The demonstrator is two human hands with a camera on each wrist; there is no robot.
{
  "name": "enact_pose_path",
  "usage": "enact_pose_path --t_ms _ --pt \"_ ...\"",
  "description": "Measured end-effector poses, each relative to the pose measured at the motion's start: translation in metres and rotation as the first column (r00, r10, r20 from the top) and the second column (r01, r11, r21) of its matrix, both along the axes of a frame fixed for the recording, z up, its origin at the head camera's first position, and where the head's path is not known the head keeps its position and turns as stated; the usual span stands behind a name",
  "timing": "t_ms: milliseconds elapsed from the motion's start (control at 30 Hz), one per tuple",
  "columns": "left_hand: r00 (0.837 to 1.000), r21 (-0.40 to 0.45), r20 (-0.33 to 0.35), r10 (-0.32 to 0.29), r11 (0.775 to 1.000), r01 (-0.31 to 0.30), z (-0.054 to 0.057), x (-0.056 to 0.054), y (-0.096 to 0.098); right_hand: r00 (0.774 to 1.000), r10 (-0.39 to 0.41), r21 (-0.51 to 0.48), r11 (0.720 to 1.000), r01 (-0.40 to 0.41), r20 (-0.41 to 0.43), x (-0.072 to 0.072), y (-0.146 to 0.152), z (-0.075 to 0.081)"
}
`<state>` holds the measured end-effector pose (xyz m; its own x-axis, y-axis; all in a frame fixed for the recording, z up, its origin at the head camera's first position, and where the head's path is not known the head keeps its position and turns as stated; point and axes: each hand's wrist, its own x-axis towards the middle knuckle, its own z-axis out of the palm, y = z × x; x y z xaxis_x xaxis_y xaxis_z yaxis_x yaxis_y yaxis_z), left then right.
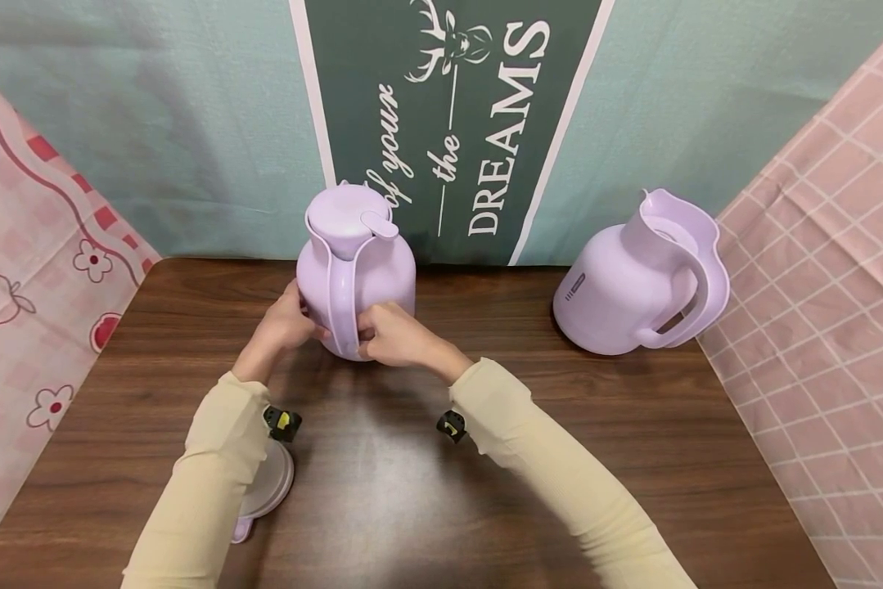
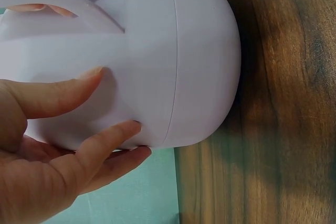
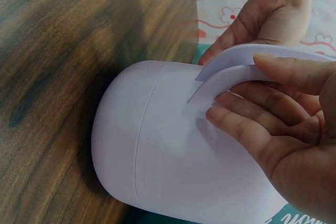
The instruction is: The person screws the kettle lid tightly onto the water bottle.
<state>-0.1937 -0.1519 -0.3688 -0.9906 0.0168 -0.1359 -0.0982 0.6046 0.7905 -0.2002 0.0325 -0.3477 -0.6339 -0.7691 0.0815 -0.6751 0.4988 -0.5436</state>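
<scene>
A lilac thermos jug (image 1: 393, 270) with its lid (image 1: 340, 211) on stands upright at the back of the table, handle facing me. On the handle (image 3: 231, 77), my right hand (image 1: 399, 335) has a grip: the thumb lies along the outside and the fingers reach in behind it, against the jug body. From the left side my left hand (image 1: 288, 321) touches the jug, its thumb and fingers spread along the smooth body in the left wrist view. The jug's far side is hidden.
Another lilac jug (image 1: 610, 282), its top open without a lid, stands at the back right. A round lid (image 1: 275, 483) lies on the wooden table (image 1: 382, 491), partly under my left sleeve. Cloth hangings (image 1: 227, 123) enclose the table's back and sides.
</scene>
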Motion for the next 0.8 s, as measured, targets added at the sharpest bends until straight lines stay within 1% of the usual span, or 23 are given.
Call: enact_pose_path --t_ms 67,367,700,800 --pt "1.000 -0.014 -0.003 0.001 1.000 -0.001 0.0000 0.0001 -0.0002 1.000 0.001 0.004 1.000 -0.001 0.000 -0.0002 -0.0002 -0.0002" --pt "1.000 -0.003 0.010 0.011 1.000 -0.011 -0.0005 -0.0001 -0.0004 1.000 -0.007 -0.003 1.000 0.007 0.003 0.0001 0.0009 -0.0014" --pt "0.999 -0.033 0.014 0.031 0.999 -0.030 0.0013 0.0023 0.0020 1.000 -0.016 0.008 1.000 0.016 0.001 0.0020 0.0003 -0.0004" --pt "0.999 -0.043 0.024 0.036 0.998 -0.035 0.0025 0.0030 0.0029 1.000 -0.022 0.016 1.000 0.022 -0.003 0.0026 0.0000 -0.0005"
